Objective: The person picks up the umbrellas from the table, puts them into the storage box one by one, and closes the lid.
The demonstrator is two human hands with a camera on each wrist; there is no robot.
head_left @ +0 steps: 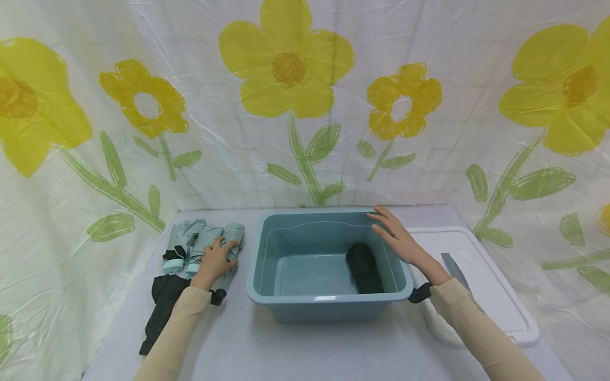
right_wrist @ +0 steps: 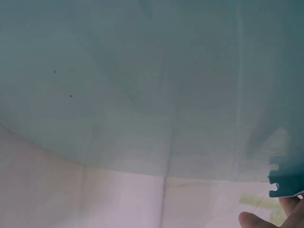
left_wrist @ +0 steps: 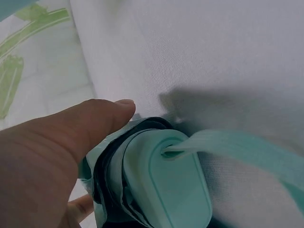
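Note:
My left hand point(head_left: 218, 262) is over the rightmost of several light green folded umbrellas point(head_left: 234, 233) on the left of the table, fingers spread and slightly bent. The left wrist view shows this umbrella's mint end cap point(left_wrist: 173, 183) with a strap point(left_wrist: 237, 148) looped through it; my straight thumb point(left_wrist: 102, 116) lies along one side, a fingertip shows on the other. My right hand point(head_left: 393, 236) rests on the right rim of a blue-green plastic bin point(head_left: 305, 299), fingers extended. Inside the bin, on its right, lies a black folded umbrella point(head_left: 364, 270).
A black folded umbrella point(head_left: 164, 307) lies in front of the light green ones, partly behind my left sleeve. Right of the bin is a white lid point(head_left: 500, 301) with a grey tapered strip point(head_left: 456, 272) on it. A flowered sheet point(head_left: 214, 174) hangs behind the table.

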